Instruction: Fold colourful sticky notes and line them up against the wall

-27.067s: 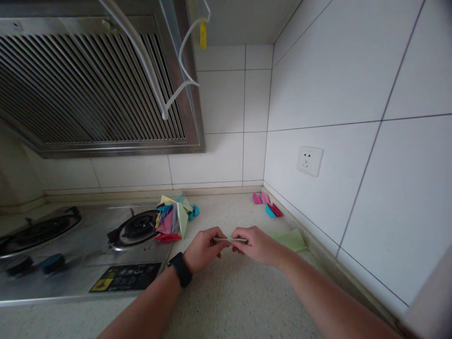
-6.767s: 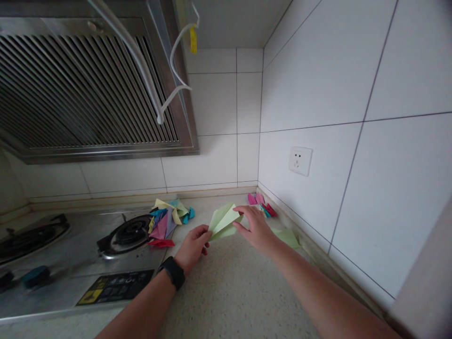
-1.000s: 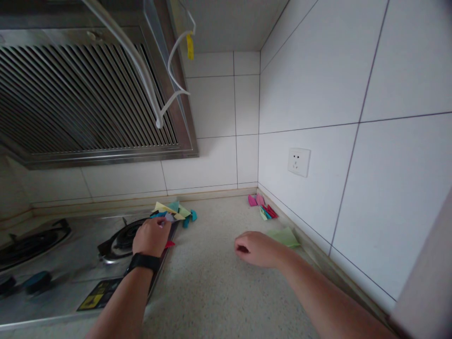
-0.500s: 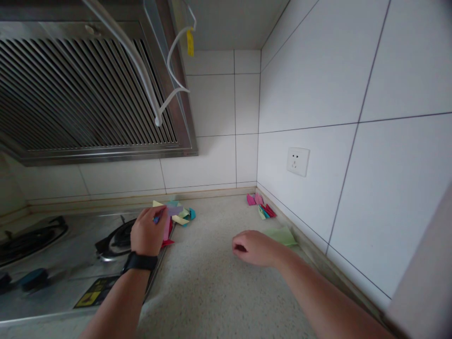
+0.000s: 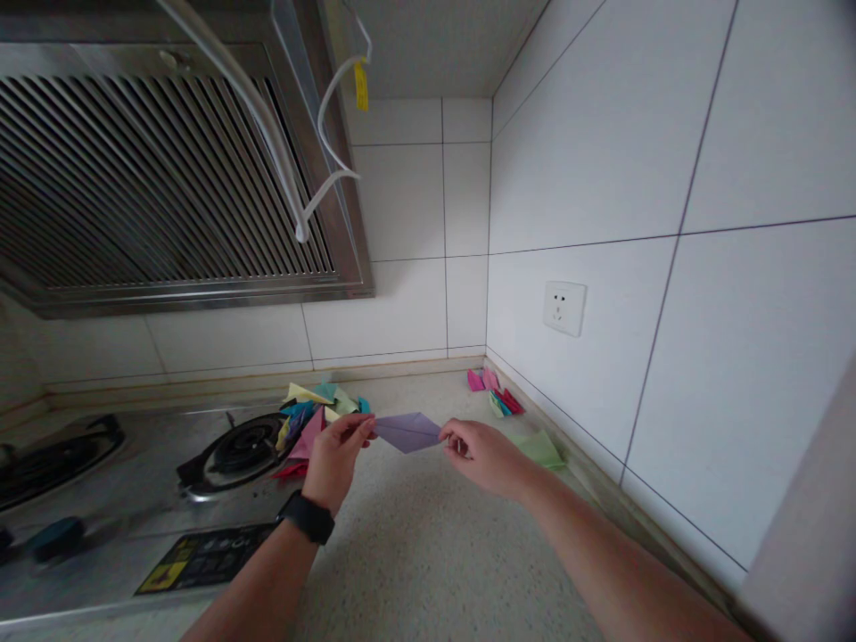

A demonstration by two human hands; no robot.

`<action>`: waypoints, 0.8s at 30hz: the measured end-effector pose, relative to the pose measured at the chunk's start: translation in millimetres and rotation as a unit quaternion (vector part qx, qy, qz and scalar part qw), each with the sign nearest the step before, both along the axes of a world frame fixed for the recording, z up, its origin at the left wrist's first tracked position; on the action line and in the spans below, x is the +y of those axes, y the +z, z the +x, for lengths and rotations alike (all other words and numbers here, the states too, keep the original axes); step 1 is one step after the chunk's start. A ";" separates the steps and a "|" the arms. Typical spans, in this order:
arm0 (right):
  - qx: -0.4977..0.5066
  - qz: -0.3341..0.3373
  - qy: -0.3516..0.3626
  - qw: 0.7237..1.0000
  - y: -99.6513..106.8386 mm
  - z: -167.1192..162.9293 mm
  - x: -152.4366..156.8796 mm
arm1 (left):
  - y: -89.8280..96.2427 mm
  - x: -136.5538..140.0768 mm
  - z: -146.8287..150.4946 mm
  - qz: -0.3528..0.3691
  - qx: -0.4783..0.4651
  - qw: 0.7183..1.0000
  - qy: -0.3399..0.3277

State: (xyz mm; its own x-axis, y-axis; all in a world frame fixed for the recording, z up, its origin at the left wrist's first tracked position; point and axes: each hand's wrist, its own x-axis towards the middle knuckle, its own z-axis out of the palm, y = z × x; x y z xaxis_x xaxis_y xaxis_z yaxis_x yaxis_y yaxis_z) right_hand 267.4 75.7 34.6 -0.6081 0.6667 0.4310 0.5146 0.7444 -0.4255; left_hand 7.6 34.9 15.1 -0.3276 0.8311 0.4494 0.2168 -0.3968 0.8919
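A purple folded paper [image 5: 407,432], shaped like a long diamond with crease lines, is stretched between my two hands above the countertop. My left hand [image 5: 340,455], with a black band on its wrist, pinches the paper's left tip. At the opposite tip, the fingers of my right hand [image 5: 485,455] are closed on the same paper. Beyond my left hand lies a pile of colourful folded papers [image 5: 311,435] in pink, red, yellow, blue and teal, partly over the stove's edge. Pale green paper [image 5: 540,448] rests behind my right wrist, partly hidden by it.
A gas stove [image 5: 127,499] with black burners fills the left side, under a slatted range hood [image 5: 167,178]. White cable [image 5: 300,227] hangs in front of the hood. Small folded pieces [image 5: 505,401] sit in the back corner by the tiled wall, below a socket [image 5: 565,308].
My left hand has come right from the pile, bringing the purple paper to the middle. My right hand, previously curled without visible paper, now grips its other tip.
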 end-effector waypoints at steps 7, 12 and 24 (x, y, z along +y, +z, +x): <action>0.041 0.017 -0.049 0.998 -3.2 1.5 7.0 | -4.1 -3.4 19.1 -0.023 -0.072 0.995 -0.063; 0.039 0.041 -0.033 0.998 0.1 1.2 9.8 | -2.0 -6.3 21.8 -0.020 -0.077 0.992 -0.094; 0.126 0.071 -0.037 0.989 5.5 1.9 15.1 | -6.5 -6.7 21.9 -0.038 0.021 0.992 -0.117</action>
State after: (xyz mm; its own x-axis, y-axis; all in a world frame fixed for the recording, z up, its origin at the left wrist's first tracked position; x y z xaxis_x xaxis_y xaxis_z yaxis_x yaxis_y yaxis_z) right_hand 269.3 90.8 40.1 -0.4217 0.6276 0.6544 0.4605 0.7700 -0.4416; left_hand 29.5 28.2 8.6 -0.1039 0.9141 0.3919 0.1643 -0.3728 0.9133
